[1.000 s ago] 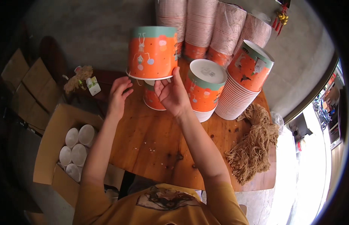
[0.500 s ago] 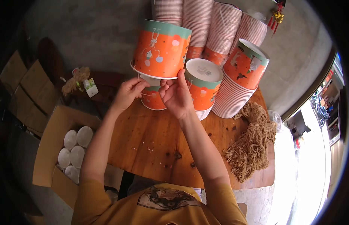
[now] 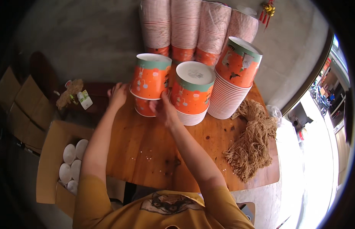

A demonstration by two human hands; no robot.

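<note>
A worn wooden tabletop [image 3: 147, 152] with dark stains and pale specks stands against a grey concrete wall [image 3: 89, 34]; to the right a bright doorway opens on a street; a small red and gold ornament [image 3: 267, 9] hangs on the wall above.

Along the back of the tabletop stand tall wrapped cup stacks [image 3: 196, 30], pinkish with orange bases; at the right lies a heap of tan paper shreds [image 3: 252, 141]; on the floor to the left an open cardboard box [image 3: 51, 152] holds white lids [image 3: 72, 164], with folded cartons [image 3: 17, 103] beyond it.

The orange paper cup [image 3: 150, 78] has a teal band under its white rim and small white drawings on its side; it sits upside down, slightly tilted, on top of another orange cup [image 3: 143, 107] near the middle of the tabletop; just beside it to the right stand a short cup stack [image 3: 192, 93] and a taller leaning cup stack [image 3: 232, 84] in the same pattern.

The left hand [image 3: 117, 95] rests at the cup's lower left edge, fingers together and curved; the right hand [image 3: 164, 110] reaches under its lower right edge; whether those fingers pinch the rim cannot be told.
</note>
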